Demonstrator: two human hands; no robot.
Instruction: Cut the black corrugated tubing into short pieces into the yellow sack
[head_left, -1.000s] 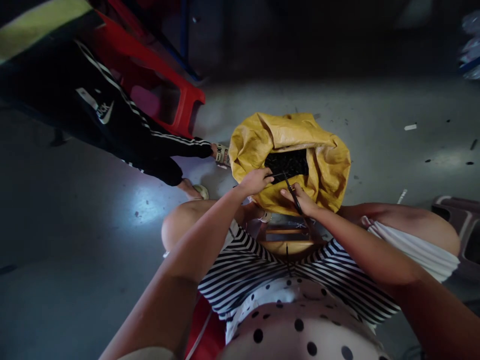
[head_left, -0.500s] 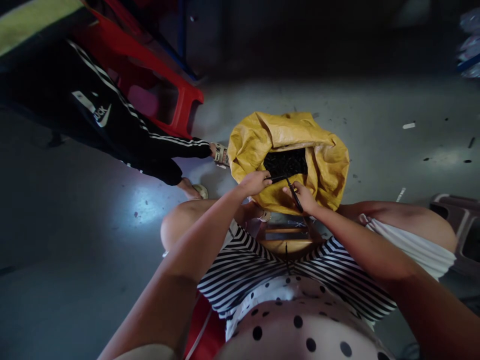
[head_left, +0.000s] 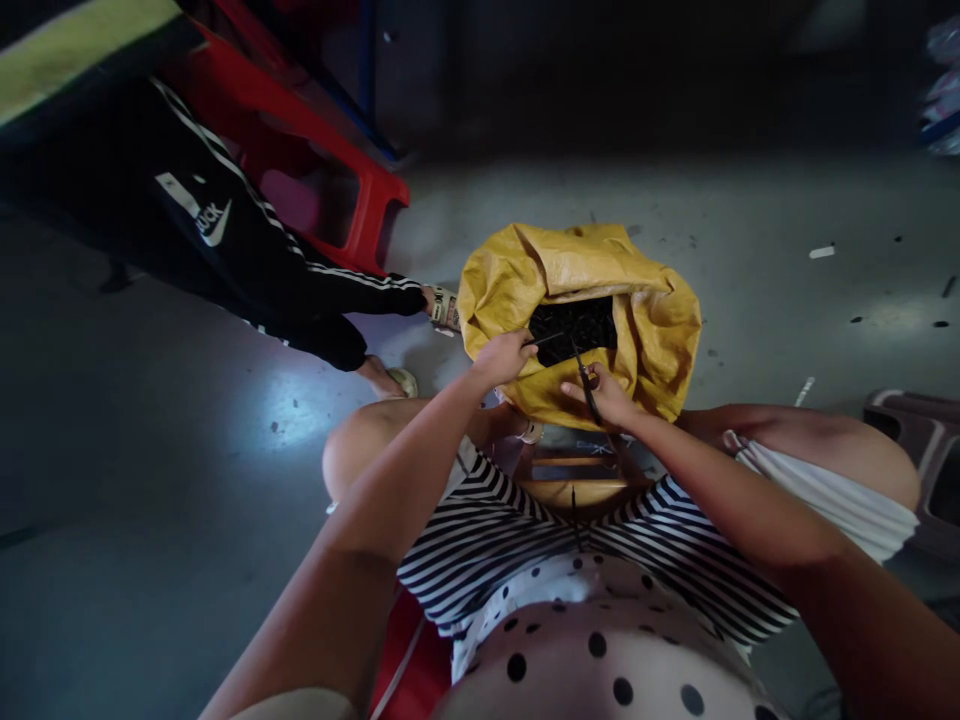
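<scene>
A yellow woven sack [head_left: 581, 255] stands between my knees, its mouth rolled open around a heap of small black pieces [head_left: 566, 318]. My left hand [head_left: 504, 356] is closed at the sack's left edge, pinching a thin black strip [head_left: 546, 340] that points right over the opening. On the near side, my right hand [head_left: 606, 398] grips slim black snips [head_left: 589, 390], tip pointing up toward the heap. Its thumb is held out to the left. Strip and snips are slightly apart.
A person in black trousers [head_left: 247, 235] is at the left, one shoe [head_left: 444, 308] close against the sack. Behind them is a red plastic stool [head_left: 367, 200]. A wooden stool rung [head_left: 574, 490] lies below the sack. A grey-brown stool [head_left: 911, 430] stands right, with scraps on the floor.
My left hand has shifted slightly left, drawing the black strip away from the snips' tip. My right thumb has moved outward from the snips.
</scene>
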